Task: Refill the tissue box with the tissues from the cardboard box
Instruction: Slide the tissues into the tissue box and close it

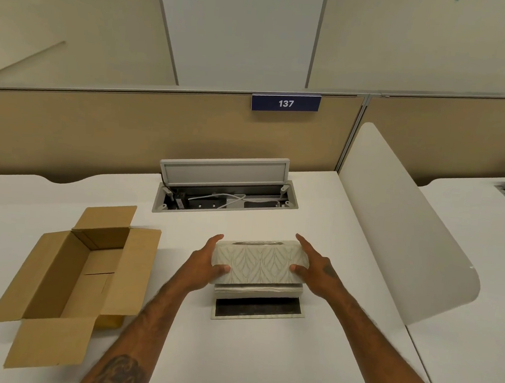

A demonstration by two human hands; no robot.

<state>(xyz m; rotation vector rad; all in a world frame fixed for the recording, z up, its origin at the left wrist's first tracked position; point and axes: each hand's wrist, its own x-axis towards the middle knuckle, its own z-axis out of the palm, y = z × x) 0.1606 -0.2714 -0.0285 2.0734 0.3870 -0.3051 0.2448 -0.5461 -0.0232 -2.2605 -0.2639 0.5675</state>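
**Tissue box cover over refill stack: fitting step**

Item 1, base plate [257, 308]: nearest me, flat on the worktop [263, 356], dark inner face up.

Item 2, tissue stack [258, 289]: just beyond the plate, under the cover's near edge.

Item 3, tissue box [259, 263]: leaf-embossed cover, centre worktop. My left hand [203, 261] and right hand [314, 269] clamp its ends, fingers spread, thumbs on the near face. I judge it best lowered level and square, so no sheet catches.

Item 4, cardboard box [75, 274]: at 9 o'clock, flaps open, seemingly empty.

Item 5, cable tray [225, 197]: at 12 o'clock, lid raised.

Item 6, sign [285, 103]: reads "137". No brands legible.
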